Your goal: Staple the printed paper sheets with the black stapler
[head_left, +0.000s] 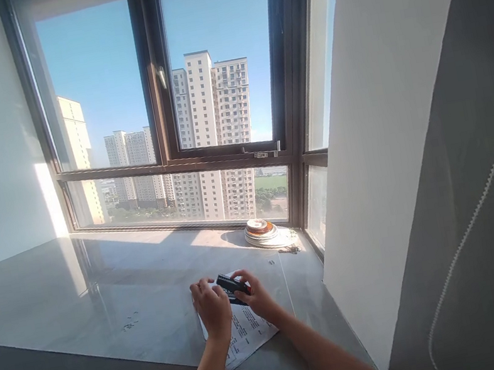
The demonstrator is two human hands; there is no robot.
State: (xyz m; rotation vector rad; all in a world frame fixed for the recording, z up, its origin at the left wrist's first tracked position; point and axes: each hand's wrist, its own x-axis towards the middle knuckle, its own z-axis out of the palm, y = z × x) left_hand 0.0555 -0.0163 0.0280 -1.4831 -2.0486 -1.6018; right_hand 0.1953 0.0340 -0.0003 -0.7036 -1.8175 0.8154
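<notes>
My right hand is closed around a black stapler with pale lettering and a bit of red near the fingers. The stapler is tilted, its upper arm raised apart from a dark lower part. Just left of its end, my left hand has its fingers curled in; what lies between them, if anything, is hidden. Under both hands a printed sheet of paper lies on the grey stone sill, partly covered by the hands and forearms.
A stack of plates or dishes stands in the window corner, with a small dark tangle beside it. Small dark bits lie on the sill to the left. A white beaded cord hangs at the right. The window rises behind.
</notes>
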